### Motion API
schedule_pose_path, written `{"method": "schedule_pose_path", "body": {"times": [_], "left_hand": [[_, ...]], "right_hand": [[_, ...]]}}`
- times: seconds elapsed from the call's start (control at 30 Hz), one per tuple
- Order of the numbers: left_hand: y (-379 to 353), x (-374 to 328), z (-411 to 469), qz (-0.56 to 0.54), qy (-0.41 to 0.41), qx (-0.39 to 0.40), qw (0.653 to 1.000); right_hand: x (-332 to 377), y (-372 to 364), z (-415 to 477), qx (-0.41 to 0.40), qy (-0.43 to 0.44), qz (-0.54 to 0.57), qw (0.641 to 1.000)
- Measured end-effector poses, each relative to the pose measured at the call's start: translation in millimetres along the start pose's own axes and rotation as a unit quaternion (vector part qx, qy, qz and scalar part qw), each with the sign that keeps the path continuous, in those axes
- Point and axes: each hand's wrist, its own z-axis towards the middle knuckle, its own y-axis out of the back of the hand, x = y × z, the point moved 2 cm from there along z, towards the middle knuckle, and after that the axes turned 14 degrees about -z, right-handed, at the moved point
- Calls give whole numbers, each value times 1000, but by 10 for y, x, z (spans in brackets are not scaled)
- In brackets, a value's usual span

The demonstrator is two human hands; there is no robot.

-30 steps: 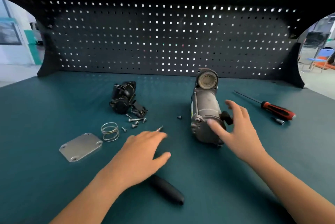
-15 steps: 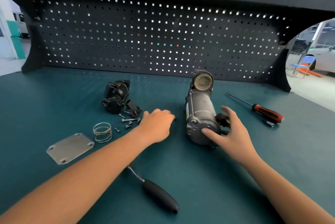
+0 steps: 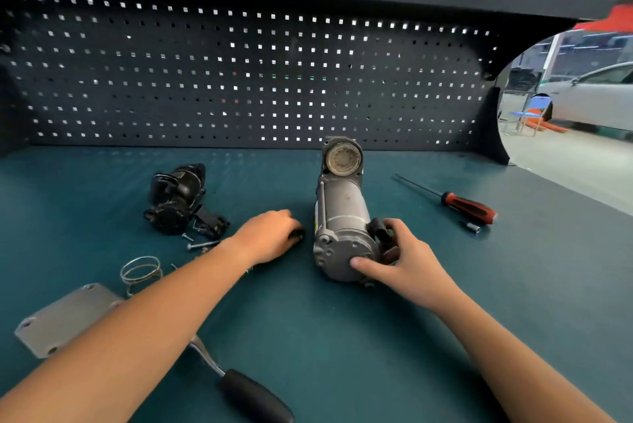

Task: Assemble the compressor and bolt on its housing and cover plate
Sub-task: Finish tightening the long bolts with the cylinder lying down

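The grey compressor body (image 3: 342, 203) lies on the green bench (image 3: 342, 337), its round open end facing the pegboard. My right hand (image 3: 407, 268) grips its near end, thumb on the end face, fingers round the black connector side. My left hand (image 3: 267, 239) rests just left of the body, fingers curled down on a small dark bolt (image 3: 296, 235) on the mat; the fingertips are hidden. The black housing part (image 3: 178, 196) lies further left. The flat metal cover plate (image 3: 65, 316) sits at the near left, partly under my forearm.
Loose bolts (image 3: 202, 245) and a wire spring ring (image 3: 140, 270) lie between housing and plate. A black-handled ratchet (image 3: 253, 395) lies near me. A red-and-black screwdriver (image 3: 469, 208) and a small socket bit (image 3: 472, 226) lie right. The pegboard (image 3: 239, 80) walls off the back.
My left hand has reached forward and right to the spot beside the compressor body and curled its fingers there. My right hand has closed round the body's near end.
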Motion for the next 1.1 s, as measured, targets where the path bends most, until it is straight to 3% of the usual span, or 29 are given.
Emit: {"method": "schedule_pose_path", "body": {"times": [0.13,0.43,0.5,0.57,0.67,0.73,0.87,1.0,1.1], "left_hand": [[146,14,-56,78,34,5,996],[424,424,-500,223,112,107,963],[449,352,-513,164,102,96,977],[479,137,-470,19,59,13,998],[500,-377,-320,-209,-30,-123,970],[524,-670,-134,-253,-54,-184,948],[742,-937,442,-65,-31,-259,963],[803,-999,899,107,30,-149,983],[771,-982,1063,121,65,-108,985]], "right_hand": [[-13,-26,-29,37,7,-23,999],[33,-45,-48,50,-3,-36,998],[44,-43,-48,52,-7,-51,997],[54,-52,-36,57,-10,-79,995],[63,-70,-22,63,-16,-97,993],[59,-64,-30,65,-19,-82,994],[27,-5,-32,19,-25,9,999],[-13,55,3,-53,-8,68,996],[40,21,81,-29,1,20,999]]}}
